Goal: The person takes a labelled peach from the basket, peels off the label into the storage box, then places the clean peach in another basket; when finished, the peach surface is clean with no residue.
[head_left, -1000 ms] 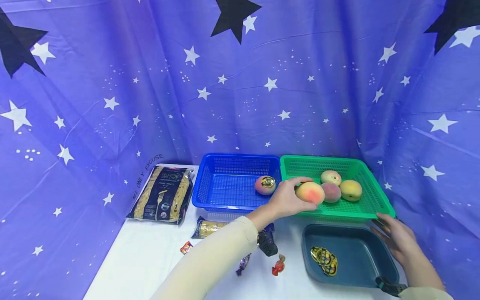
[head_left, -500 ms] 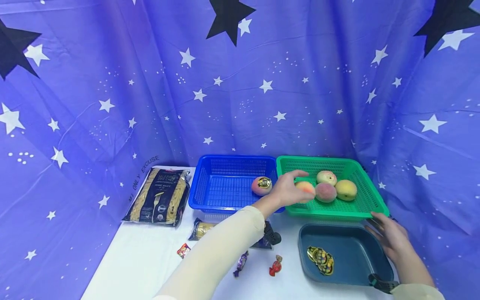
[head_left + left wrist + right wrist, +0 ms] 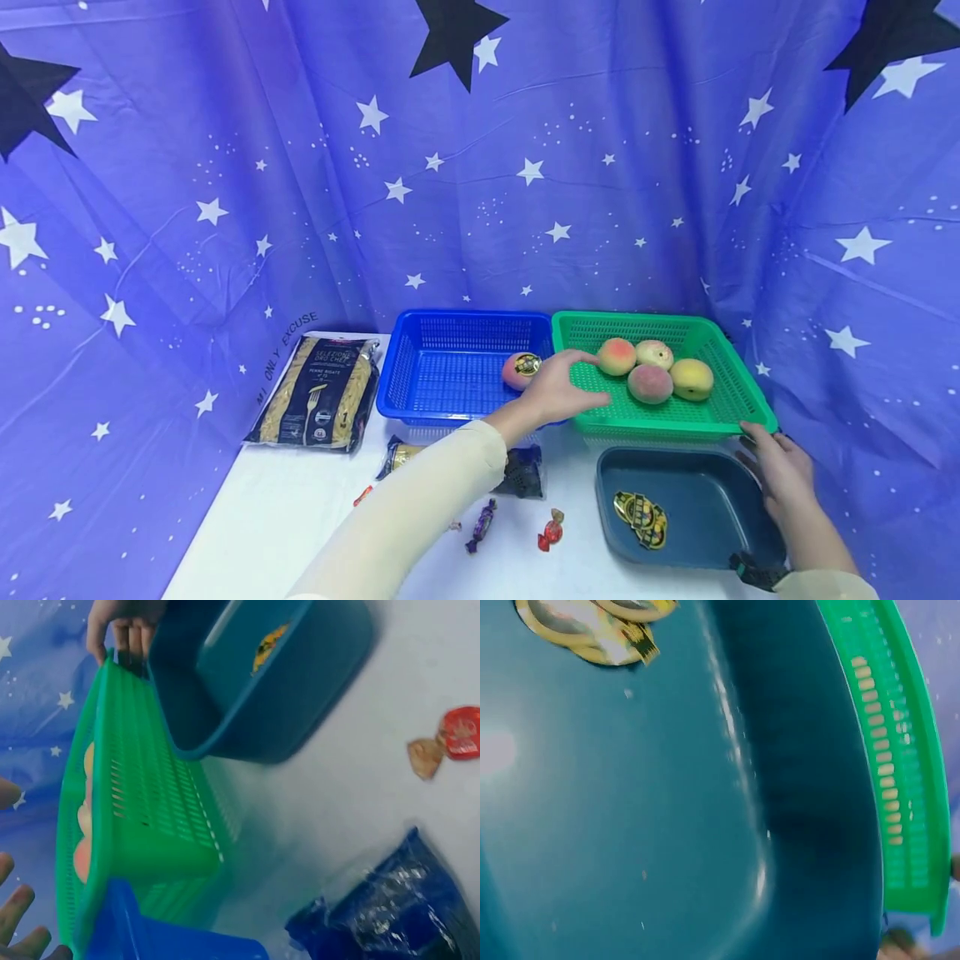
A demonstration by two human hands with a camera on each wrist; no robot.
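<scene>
In the head view my left hand [image 3: 558, 387] reaches over the adjoining ends of the baskets, thumb and fingers spread apart with nothing between them. Just beyond its fingertips an orange-red peach [image 3: 617, 357] lies in the green basket [image 3: 600, 421], against a whitish peach [image 3: 654, 353] and a dusky pink peach [image 3: 650, 384]. A yellow fruit [image 3: 692, 380] lies at their right. Beside my left hand, a pink fruit with a gold-and-black sticker [image 3: 517, 371] sits in the blue basket [image 3: 435, 408]. My right hand [image 3: 787, 471] holds the green basket's front right corner by the rim.
A dark teal tub [image 3: 712, 500] with several gold-and-black stickers [image 3: 642, 521] stands before the green basket. A penne bag [image 3: 318, 392] lies at the left. A smaller pasta pack [image 3: 525, 472], a purple candy [image 3: 482, 527] and a red candy [image 3: 551, 531] lie in front.
My left hand has lowered the orange-red peach into the green basket and let it go, then drawn slightly left. My right hand has stayed at the basket's corner.
</scene>
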